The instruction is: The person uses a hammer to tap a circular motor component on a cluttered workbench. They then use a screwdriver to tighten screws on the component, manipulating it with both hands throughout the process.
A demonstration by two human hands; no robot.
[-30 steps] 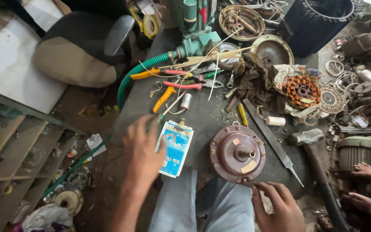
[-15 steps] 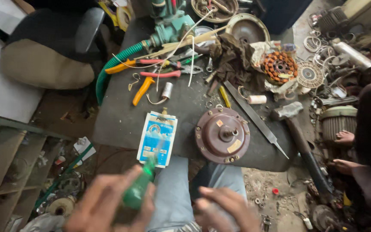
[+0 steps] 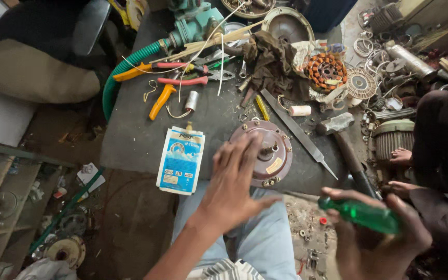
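Note:
My left hand [image 3: 234, 186] reaches over the near edge of a round maroon motor housing [image 3: 271, 150] on the dark worktable [image 3: 136, 135], fingers spread, covering its left part; contact is unclear. My right hand [image 3: 379, 233] is at the lower right, closed around a screwdriver with a translucent green handle [image 3: 361, 213]. A white and blue pouch [image 3: 181, 159] lies flat to the left of the housing. A long flat metal file [image 3: 299, 132] and a hammer [image 3: 346, 137] lie to the right of it.
Orange and red handled pliers [image 3: 167, 83], a green corrugated hose [image 3: 125, 70], a dark rag [image 3: 273, 65] and a copper-wound stator [image 3: 326, 71] crowd the table's far side. Another person's feet [image 3: 403, 155] rest at the right among metal parts. A cushioned seat [image 3: 32, 70] stands left.
The green-handled screwdriver has passed from my left hand to my right. My left hand has moved forward onto the maroon housing. The camera view has shifted slightly.

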